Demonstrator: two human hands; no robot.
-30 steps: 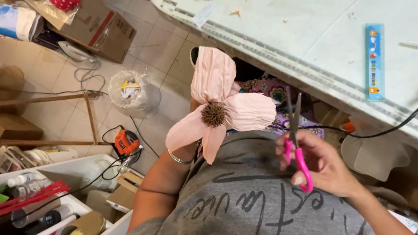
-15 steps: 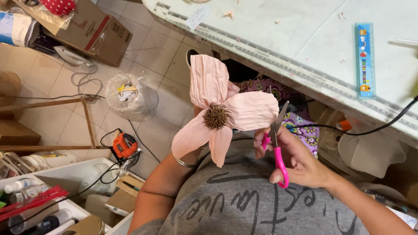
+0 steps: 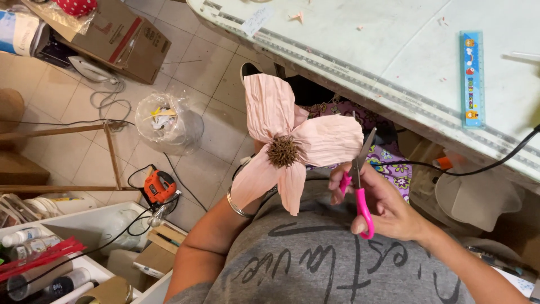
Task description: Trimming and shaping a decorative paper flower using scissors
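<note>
Right hand (image 3: 388,211) grip closed on pink scissors (image 3: 360,186); left grip hidden behind paper flower (image 3: 292,146)

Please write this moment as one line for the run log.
left hand: holds paper flower from behind, mostly hidden | right hand: holds pink scissors | blades: open at right petal edge | table: blue ruler

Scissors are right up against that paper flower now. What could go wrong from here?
1. The scissors in the right hand sit at the edge of the flower's right petal; a cut too deep could spoil its shape.
2. The left hand is mostly hidden behind the petals, so its fingers could lie near the blades unseen.
3. The black cable runs close behind the scissors and might get snagged.
</note>
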